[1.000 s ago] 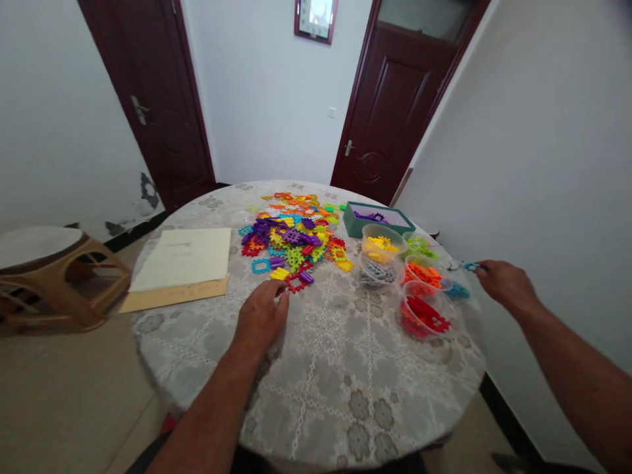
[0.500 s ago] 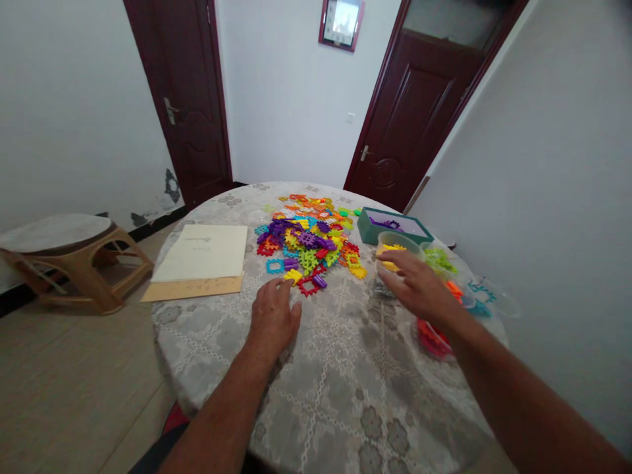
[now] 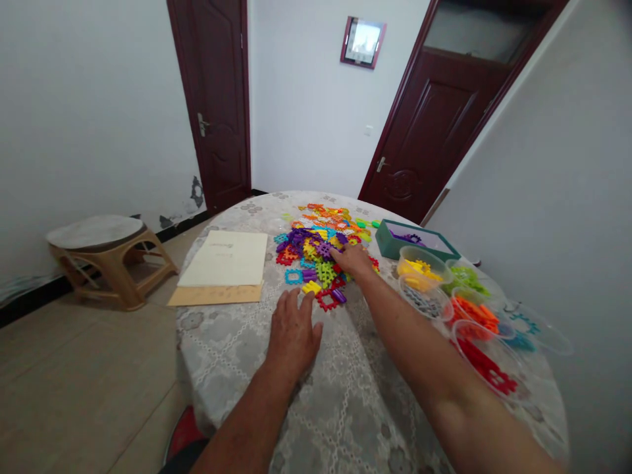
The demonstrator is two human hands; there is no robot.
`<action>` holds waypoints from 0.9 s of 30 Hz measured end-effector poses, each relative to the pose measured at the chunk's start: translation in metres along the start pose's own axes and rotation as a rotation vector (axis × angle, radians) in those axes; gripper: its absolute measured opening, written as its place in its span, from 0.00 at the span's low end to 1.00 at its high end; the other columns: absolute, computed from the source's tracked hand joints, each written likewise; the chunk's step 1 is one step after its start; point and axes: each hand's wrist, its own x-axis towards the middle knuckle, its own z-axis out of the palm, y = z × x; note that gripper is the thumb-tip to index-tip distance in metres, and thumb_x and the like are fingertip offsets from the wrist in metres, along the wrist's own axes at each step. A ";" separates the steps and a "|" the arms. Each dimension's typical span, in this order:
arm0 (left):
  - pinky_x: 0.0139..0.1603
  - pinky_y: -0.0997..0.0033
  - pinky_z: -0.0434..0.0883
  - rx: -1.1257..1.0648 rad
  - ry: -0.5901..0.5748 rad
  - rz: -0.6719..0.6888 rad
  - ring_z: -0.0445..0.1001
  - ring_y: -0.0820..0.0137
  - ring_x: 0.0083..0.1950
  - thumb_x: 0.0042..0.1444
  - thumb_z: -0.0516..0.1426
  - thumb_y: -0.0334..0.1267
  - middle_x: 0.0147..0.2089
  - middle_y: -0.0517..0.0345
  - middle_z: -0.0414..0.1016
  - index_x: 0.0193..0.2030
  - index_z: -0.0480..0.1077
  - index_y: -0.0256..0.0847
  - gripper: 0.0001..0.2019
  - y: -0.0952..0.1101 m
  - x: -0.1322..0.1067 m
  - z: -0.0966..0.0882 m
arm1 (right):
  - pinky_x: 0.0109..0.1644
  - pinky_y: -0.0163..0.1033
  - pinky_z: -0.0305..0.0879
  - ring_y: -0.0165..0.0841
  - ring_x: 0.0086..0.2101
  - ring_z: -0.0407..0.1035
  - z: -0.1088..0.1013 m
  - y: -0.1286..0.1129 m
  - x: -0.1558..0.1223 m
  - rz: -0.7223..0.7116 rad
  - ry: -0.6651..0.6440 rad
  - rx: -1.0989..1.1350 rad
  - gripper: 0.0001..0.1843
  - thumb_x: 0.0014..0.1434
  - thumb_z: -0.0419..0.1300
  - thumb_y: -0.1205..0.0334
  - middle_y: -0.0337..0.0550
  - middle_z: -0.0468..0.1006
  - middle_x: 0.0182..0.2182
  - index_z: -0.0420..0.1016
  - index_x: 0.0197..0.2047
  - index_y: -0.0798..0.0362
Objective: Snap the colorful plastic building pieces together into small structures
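Left hand (image 3: pixel 293 331) lies loosely open, right hand (image 3: pixel 352 259) (whether gripping, I can't tell) touches the colourful pile (image 3: pixel 311 247).

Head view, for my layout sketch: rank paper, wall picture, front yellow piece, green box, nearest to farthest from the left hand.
1. Front yellow piece, just ahead.
2. Paper, left and ahead.
3. Green box, ahead right.
4. Wall picture, far ahead.

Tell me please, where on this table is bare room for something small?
Bare tablecloth shows between the left arm and right arm, and between the left hand and brown sheet. The middle is crowded by the coloured pile and right hand; the right side, by tubs and a green box.
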 end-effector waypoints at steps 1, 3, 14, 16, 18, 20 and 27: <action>0.73 0.40 0.63 0.004 -0.006 -0.007 0.60 0.44 0.76 0.59 0.63 0.34 0.72 0.37 0.64 0.69 0.66 0.39 0.30 0.000 0.000 0.000 | 0.66 0.58 0.61 0.57 0.63 0.66 0.007 -0.001 -0.002 0.017 0.008 -0.005 0.42 0.72 0.44 0.35 0.70 0.72 0.63 0.71 0.69 0.61; 0.74 0.41 0.63 0.015 -0.018 -0.014 0.59 0.45 0.76 0.59 0.63 0.34 0.73 0.37 0.63 0.70 0.66 0.39 0.31 -0.001 0.000 0.000 | 0.67 0.59 0.59 0.58 0.64 0.64 0.017 -0.003 -0.008 0.043 0.023 -0.011 0.40 0.71 0.46 0.36 0.69 0.71 0.64 0.72 0.69 0.59; 0.77 0.45 0.58 0.068 -0.182 -0.072 0.59 0.47 0.77 0.59 0.65 0.41 0.74 0.38 0.64 0.73 0.61 0.39 0.37 0.005 0.006 -0.011 | 0.63 0.48 0.62 0.48 0.56 0.70 0.017 0.016 -0.061 -0.132 0.005 -0.024 0.26 0.69 0.56 0.44 0.57 0.77 0.55 0.82 0.55 0.54; 0.77 0.47 0.57 0.075 -0.229 -0.070 0.60 0.49 0.76 0.60 0.64 0.42 0.74 0.40 0.65 0.73 0.61 0.40 0.36 0.006 0.007 -0.014 | 0.61 0.44 0.63 0.45 0.53 0.70 0.020 0.023 -0.076 -0.206 0.018 -0.007 0.22 0.70 0.57 0.45 0.54 0.78 0.51 0.82 0.50 0.54; 0.77 0.47 0.57 0.074 -0.250 -0.055 0.61 0.50 0.76 0.60 0.64 0.43 0.74 0.41 0.66 0.73 0.61 0.40 0.36 0.007 0.008 -0.016 | 0.60 0.43 0.63 0.43 0.52 0.70 0.025 0.030 -0.090 -0.290 0.040 0.037 0.19 0.70 0.57 0.47 0.53 0.78 0.47 0.81 0.46 0.54; 0.76 0.47 0.57 0.067 -0.252 -0.030 0.63 0.49 0.75 0.59 0.65 0.44 0.72 0.42 0.69 0.72 0.63 0.41 0.35 0.007 0.008 -0.018 | 0.59 0.44 0.63 0.42 0.50 0.70 0.028 0.037 -0.104 -0.348 0.057 0.114 0.18 0.70 0.59 0.47 0.51 0.78 0.44 0.80 0.43 0.53; 0.64 0.48 0.67 0.016 -0.294 0.109 0.74 0.49 0.60 0.55 0.68 0.48 0.55 0.48 0.81 0.53 0.76 0.44 0.21 0.018 0.008 -0.032 | 0.53 0.43 0.68 0.39 0.45 0.73 0.009 0.059 -0.143 -0.474 -0.041 0.488 0.14 0.70 0.60 0.49 0.45 0.79 0.43 0.80 0.45 0.50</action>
